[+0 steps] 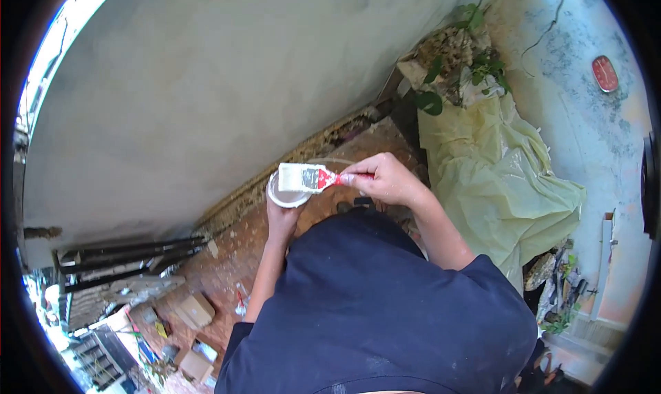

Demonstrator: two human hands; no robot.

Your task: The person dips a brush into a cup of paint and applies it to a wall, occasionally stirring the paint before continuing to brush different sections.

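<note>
A paintbrush (301,178) with a red handle and white-coated bristles lies level across the mouth of a white paint cup (289,200). My right hand (383,178) pinches its handle between thumb and fingers. From below and the left, my left hand (281,220) is wrapped round the cup and holds it up in front of my body. The bristles overlap the cup's opening in this view, and the inside of the cup is partly hidden behind them. Both hands are close together above the brick-coloured floor (258,246).
A pale wall (227,91) rises ahead. To the right, a yellow-green plastic sheet (489,187) covers a heap beside plants (487,67). A red clock (605,74) hangs on the right wall. Cardboard boxes (195,310) and dark metal bars (131,253) are at lower left.
</note>
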